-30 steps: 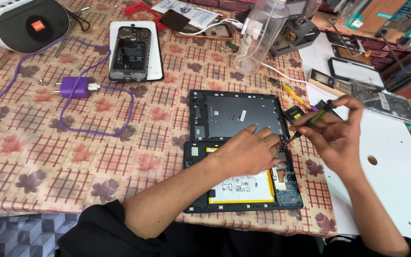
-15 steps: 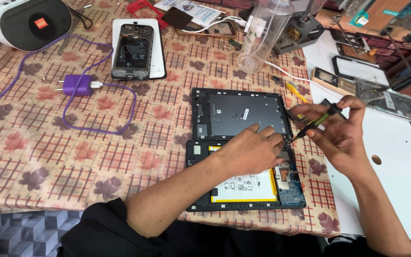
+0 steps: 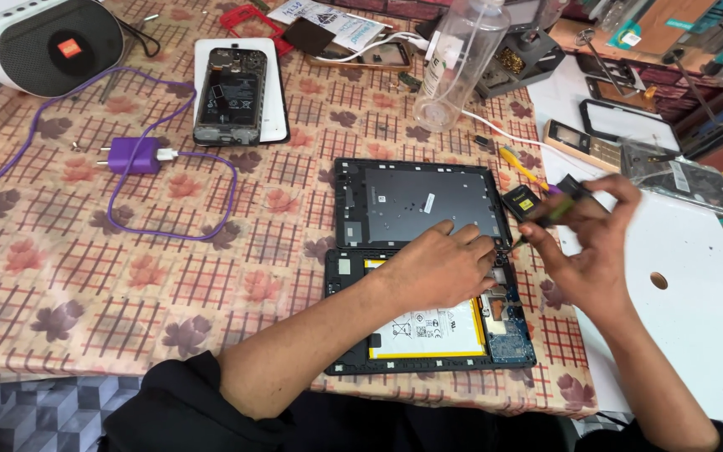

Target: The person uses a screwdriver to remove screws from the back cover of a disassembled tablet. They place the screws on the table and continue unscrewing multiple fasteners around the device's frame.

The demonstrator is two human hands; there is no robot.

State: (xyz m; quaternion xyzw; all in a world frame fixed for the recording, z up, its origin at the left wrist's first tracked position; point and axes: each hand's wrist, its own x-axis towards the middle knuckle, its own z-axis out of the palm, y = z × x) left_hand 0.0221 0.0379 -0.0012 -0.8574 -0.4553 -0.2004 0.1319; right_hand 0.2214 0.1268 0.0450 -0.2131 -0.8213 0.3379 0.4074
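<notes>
Surface: patterned tablecloth [image 3: 127, 285], cluttered repair bench.
Left hand [image 3: 441, 268]: flat, fingers loosely spread, pressing the opened tablet [image 3: 428, 326] beneath it.
Right hand [image 3: 592, 243]: closed around a thin tool [image 3: 546, 213], blurred, probably a screwdriver.
Technique: keep tablet pinned; tip steady.

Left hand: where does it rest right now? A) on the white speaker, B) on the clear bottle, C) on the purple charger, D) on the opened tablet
D: the left hand lies flat on the opened tablet near its upper edge, far from the purple charger.
</notes>
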